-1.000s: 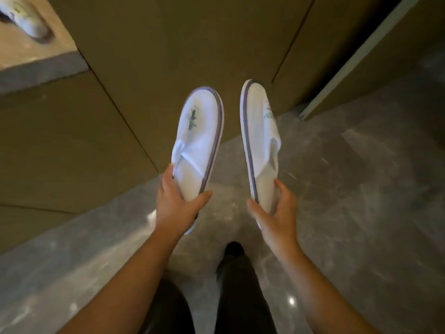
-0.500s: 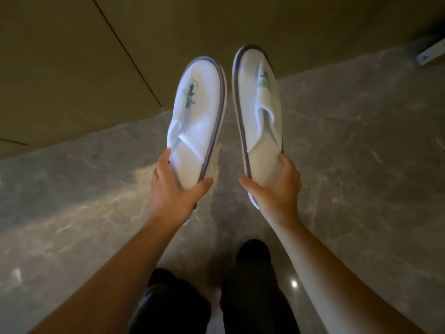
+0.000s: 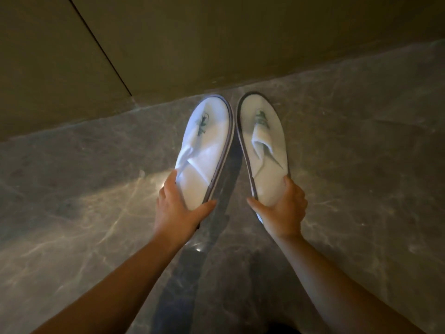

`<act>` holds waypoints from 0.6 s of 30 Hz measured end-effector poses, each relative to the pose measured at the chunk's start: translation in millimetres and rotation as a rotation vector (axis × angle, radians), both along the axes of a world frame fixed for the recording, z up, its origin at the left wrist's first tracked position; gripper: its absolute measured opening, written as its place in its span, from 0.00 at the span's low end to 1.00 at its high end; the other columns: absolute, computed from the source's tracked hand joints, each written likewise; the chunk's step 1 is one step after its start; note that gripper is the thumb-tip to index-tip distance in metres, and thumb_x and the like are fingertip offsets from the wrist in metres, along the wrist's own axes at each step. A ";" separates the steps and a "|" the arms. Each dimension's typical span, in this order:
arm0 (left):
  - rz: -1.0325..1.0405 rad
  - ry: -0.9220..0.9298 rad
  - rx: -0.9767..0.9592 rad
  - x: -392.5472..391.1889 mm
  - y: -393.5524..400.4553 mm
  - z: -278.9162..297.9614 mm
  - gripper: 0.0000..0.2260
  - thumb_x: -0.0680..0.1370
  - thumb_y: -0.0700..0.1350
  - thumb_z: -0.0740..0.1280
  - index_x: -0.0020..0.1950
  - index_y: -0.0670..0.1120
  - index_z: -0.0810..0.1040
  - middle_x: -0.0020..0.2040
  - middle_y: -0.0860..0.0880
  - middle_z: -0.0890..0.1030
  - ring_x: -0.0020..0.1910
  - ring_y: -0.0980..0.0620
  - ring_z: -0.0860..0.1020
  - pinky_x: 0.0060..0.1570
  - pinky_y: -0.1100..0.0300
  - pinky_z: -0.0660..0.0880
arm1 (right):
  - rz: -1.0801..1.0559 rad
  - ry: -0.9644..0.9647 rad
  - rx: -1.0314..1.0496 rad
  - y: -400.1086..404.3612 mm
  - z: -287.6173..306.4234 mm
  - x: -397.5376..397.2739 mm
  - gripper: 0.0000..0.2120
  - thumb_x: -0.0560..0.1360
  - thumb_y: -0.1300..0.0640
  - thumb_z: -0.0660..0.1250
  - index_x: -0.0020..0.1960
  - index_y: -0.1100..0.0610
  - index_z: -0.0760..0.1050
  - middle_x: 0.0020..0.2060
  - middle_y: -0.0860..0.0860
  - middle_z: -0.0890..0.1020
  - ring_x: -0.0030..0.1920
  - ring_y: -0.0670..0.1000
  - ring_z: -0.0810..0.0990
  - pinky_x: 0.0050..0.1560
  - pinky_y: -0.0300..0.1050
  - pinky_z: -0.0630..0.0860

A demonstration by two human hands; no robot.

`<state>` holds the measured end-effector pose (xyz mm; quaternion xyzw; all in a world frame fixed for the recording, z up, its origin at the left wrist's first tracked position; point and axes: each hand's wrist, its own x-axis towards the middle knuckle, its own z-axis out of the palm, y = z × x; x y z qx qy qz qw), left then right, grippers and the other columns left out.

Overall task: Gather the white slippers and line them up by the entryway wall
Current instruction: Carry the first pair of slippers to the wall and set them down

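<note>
Your left hand (image 3: 178,208) is clamped on the heel of the left slipper (image 3: 204,145), thumb on the inner edge and fingers wrapped round the outer side. Your right hand (image 3: 280,210) grips the heel of the right slipper (image 3: 263,143) the same way. Each hand holds its own slipper, so neither has to reach for anything.

What matters is how the slippers lie to the wall (image 3: 216,44). Both long axes run away from you, toes ahead of your hands and pointing at the base of the wall, heels towards you. The toes sit close together and near the line where wall meets floor (image 3: 361,165); the heels splay apart, so the pair makes a narrow V rather than two parallel lines. The left slipper looks tipped up a little on its outer side; the right shows its top more squarely. I cannot tell whether the soles touch the floor yet.

I judge you are at the set-down. Bring the heels in until the pair runs parallel, lay the soles flat, then let go.

The floor is polished grey stone with pale veining and a bright glare patch to your left — smooth, so a slipper may slide if nudged. The wall is plain olive-brown panelling with one dark seam (image 3: 101,47) — a handy reference. No other slippers are in view.
</note>
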<state>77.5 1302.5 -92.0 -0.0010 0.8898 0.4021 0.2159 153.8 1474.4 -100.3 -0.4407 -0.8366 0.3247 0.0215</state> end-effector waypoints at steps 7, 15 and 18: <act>-0.041 0.021 -0.058 -4.5 -3.5 15.1 0.44 0.61 0.53 0.73 0.71 0.50 0.53 0.70 0.43 0.63 0.68 0.43 0.63 0.63 0.44 0.64 | 0.018 -0.236 0.040 15.5 7.7 -2.5 0.37 0.69 0.43 0.66 0.70 0.58 0.55 0.71 0.63 0.60 0.70 0.62 0.60 0.68 0.59 0.61; -0.140 0.049 -0.158 -2.5 10.6 13.9 0.46 0.63 0.55 0.73 0.72 0.50 0.49 0.72 0.45 0.58 0.70 0.44 0.58 0.67 0.48 0.59 | 0.146 0.264 -0.574 -45.0 34.9 -39.2 0.25 0.71 0.57 0.67 0.64 0.51 0.62 0.55 0.47 0.74 0.49 0.41 0.76 0.44 0.26 0.74; -0.190 0.001 -0.119 -4.7 2.3 17.2 0.46 0.65 0.52 0.73 0.72 0.50 0.45 0.73 0.46 0.55 0.71 0.46 0.56 0.69 0.49 0.58 | 0.164 0.283 -0.458 -50.8 39.7 -45.9 0.28 0.71 0.62 0.67 0.67 0.54 0.59 0.55 0.48 0.72 0.54 0.44 0.71 0.41 0.19 0.67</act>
